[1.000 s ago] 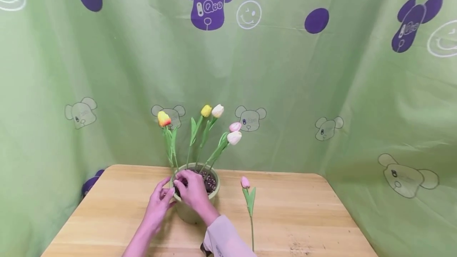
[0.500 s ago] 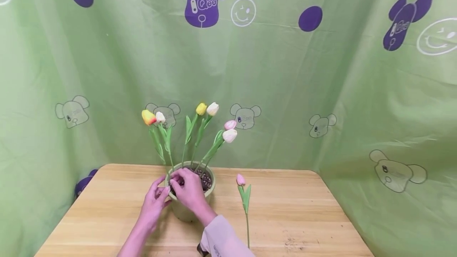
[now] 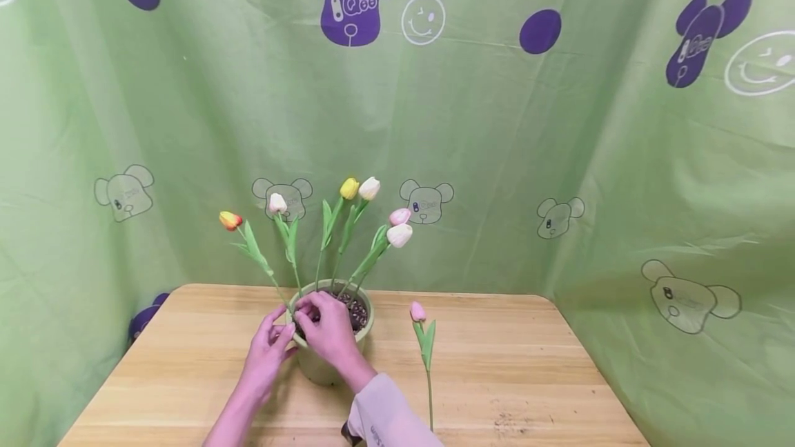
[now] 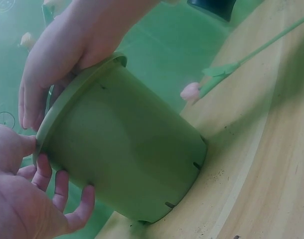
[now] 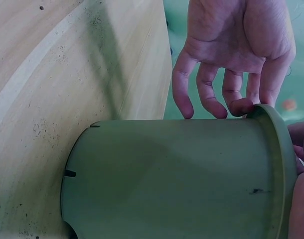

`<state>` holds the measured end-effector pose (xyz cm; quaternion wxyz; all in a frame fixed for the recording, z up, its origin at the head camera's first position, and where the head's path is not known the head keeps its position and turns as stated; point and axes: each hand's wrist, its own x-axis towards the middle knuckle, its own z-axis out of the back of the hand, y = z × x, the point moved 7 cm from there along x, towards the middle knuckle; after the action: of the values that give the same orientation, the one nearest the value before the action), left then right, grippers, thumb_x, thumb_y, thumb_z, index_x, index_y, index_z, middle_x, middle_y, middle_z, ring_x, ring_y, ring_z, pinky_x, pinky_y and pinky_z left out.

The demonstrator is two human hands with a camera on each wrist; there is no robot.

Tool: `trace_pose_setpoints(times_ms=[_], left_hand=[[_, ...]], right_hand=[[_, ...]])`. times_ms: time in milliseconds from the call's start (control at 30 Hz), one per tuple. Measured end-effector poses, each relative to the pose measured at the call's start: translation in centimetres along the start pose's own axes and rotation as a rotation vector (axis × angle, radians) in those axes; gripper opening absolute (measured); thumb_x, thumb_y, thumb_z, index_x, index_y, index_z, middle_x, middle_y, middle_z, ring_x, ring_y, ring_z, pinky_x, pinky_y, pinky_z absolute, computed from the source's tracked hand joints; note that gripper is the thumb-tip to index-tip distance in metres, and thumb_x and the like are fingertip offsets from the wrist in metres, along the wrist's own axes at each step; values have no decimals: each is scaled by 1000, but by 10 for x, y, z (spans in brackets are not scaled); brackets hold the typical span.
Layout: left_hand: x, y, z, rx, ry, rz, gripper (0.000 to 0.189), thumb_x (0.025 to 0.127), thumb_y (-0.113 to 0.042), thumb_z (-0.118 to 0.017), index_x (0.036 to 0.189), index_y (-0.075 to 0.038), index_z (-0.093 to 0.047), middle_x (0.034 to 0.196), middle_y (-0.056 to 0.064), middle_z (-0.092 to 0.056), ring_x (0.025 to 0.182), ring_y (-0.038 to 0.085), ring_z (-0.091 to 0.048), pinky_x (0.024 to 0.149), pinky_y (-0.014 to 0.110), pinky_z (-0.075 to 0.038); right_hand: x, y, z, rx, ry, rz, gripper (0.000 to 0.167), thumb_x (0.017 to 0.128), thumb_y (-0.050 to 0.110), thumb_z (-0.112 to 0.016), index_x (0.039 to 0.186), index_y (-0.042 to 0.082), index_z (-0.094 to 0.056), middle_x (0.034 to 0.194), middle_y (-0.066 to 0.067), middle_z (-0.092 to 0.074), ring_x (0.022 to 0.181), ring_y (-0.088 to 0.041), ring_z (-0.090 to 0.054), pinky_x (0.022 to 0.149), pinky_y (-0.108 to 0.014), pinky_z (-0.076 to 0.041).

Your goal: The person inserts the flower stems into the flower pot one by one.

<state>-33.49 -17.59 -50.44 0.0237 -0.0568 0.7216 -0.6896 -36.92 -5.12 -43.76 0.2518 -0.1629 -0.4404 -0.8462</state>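
A green flower pot [image 3: 319,366] of dark soil stands on the table with several artificial tulips in it. My left hand [image 3: 263,356] grips the pot's near-left rim, thumb on top and fingers curled against the outer wall [image 4: 117,144]. My right hand [image 3: 332,332] reaches over the rim, its thumb and fingers curled together low at the stem of an orange-red tulip [image 3: 230,220], which leans left; the fingertips are partly hidden. Further right in the pot rise a white tulip [image 3: 277,203], a yellow tulip [image 3: 350,189] and several pale ones.
A pink tulip [image 3: 428,347] lies on the wooden table [image 3: 497,350] to the right of the pot. Soil crumbs [image 3: 506,423] are scattered near the front right. A green patterned curtain [image 3: 478,123] hangs behind and at the sides.
The orange-red tulip has tilted leftward from nearly upright, uncovering the white tulip behind it. Both hands stay at the pot rim; the head view has shifted slightly.
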Motion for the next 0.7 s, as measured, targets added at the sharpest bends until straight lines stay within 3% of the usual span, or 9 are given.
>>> trace_pose_setpoints(times_ms=[133, 367, 567, 700], left_hand=[[0, 0, 1, -4, 1, 1, 56, 109, -12, -50, 161, -9, -29, 120, 14, -63, 105, 12, -62, 113, 58, -50], [0, 1, 1, -18, -1, -8, 55, 109, -9, -48, 161, -8, -29, 119, 14, -64, 103, 10, -65, 112, 58, -51], [0, 1, 0, -17, 1, 3, 55, 109, -9, -47, 161, -10, -29, 124, 19, -62, 106, 14, -64, 113, 57, -51], [-2, -1, -1, -11, 2, 6, 55, 109, -10, -48, 161, -11, -30, 121, 16, -62, 105, 14, -64, 113, 56, -51]], right_hand=[[-1, 0, 1, 20, -4, -8, 13, 92, 7, -76, 105, 9, -76, 93, 0, -72, 81, 1, -61, 76, -11, -56], [-1, 3, 6, 37, -67, 49, 13, 88, 4, -78, 100, 8, -77, 92, -2, -73, 80, -3, -64, 73, -12, -57], [1, 0, 6, 21, -53, -30, 15, 87, 4, -79, 102, 8, -77, 95, -4, -71, 80, -4, -62, 72, -13, -56], [1, -2, 2, -57, -27, -98, 20, 87, 5, -79, 106, 9, -77, 99, -4, -71, 81, -5, -61, 72, -12, -55]])
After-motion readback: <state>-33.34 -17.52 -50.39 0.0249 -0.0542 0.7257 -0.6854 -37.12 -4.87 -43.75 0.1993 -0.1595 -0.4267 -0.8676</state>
